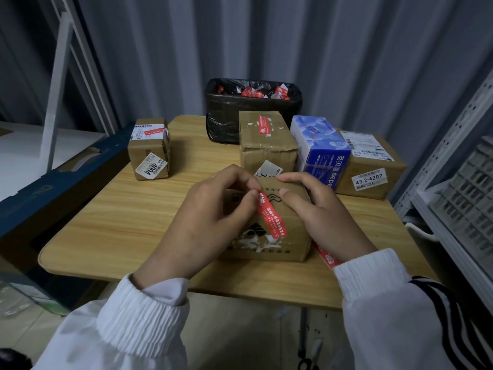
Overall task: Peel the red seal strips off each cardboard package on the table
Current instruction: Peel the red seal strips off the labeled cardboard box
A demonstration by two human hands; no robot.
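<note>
Centre frame: my left hand (pixel 210 222) pinches the top end of the red printed seal strip (pixel 270 217) on the brown cardboard box (pixel 296 249); my right hand (pixel 325 217) grips the box's upper right edge; the box sits on the wooden table (pixel 120 222).

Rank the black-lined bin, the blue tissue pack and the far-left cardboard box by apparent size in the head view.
1. Black-lined bin, though partly hidden and farthest.
2. Blue tissue pack.
3. Far-left cardboard box, only slightly smaller than the pack; that gap is unsure.
</note>
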